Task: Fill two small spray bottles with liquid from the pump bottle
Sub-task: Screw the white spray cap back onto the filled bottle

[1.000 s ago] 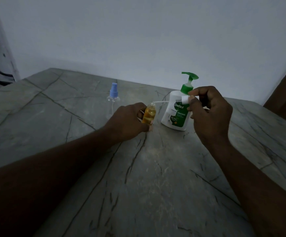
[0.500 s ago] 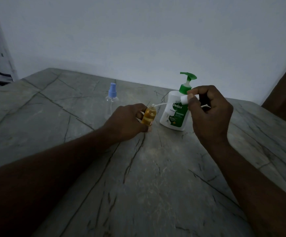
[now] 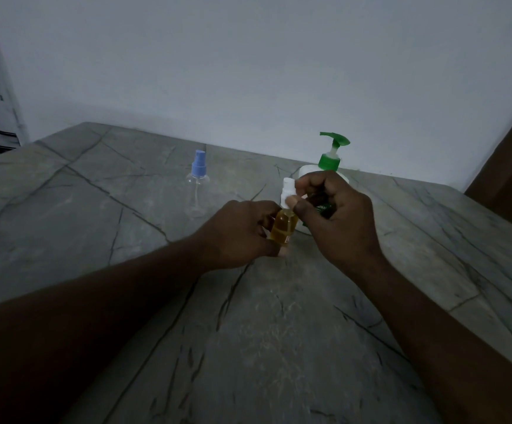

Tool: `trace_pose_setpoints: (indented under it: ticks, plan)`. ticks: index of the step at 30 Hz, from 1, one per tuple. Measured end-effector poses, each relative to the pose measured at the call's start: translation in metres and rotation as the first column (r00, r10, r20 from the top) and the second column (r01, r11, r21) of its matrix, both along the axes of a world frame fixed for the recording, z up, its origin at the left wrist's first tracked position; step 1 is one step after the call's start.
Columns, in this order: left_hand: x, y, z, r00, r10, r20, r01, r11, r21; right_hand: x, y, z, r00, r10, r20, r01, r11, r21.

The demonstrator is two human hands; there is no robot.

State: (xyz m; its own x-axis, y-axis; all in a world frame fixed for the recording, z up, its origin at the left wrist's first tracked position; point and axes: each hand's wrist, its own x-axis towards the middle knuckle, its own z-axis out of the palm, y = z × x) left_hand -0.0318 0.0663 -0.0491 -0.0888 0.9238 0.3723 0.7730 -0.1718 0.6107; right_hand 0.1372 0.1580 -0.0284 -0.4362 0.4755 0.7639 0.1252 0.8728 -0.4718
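While the left hand [image 3: 242, 234] is curling its grip round the small clear plastic bottle of amber liquid [image 3: 283, 228], low by the grey veined stone counter [image 3: 279, 332], the right hand [image 3: 337, 218] is pinching the white plastic spray cap [image 3: 288, 194] tightly at that bottle's neck. Just behind, the white pump bottle with green pump head [image 3: 329, 160] is standing upright, and the empty clear spray bottle with blue cap [image 3: 198, 185] is standing apart, further left.

Left hand [image 3: 242, 235] and right hand [image 3: 339, 217] sit close together out front, fingers curled, pinching.
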Motion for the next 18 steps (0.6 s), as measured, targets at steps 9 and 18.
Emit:
trace_pose_setpoints:
  ticks: [9,18]
  plan:
    - [0.0032,0.0015,-0.0017,0.999,0.049,-0.009,-0.049,0.998,0.032,0.0001,0.0005,-0.0053,0.993,0.009,0.115,0.0,0.996,-0.085]
    - [0.0044,0.0046,-0.0038,0.997,0.072,-0.024,-0.072,0.997,0.004,0.0004,0.0033,-0.0067,0.995,0.022,0.093,-0.006,0.986,-0.164]
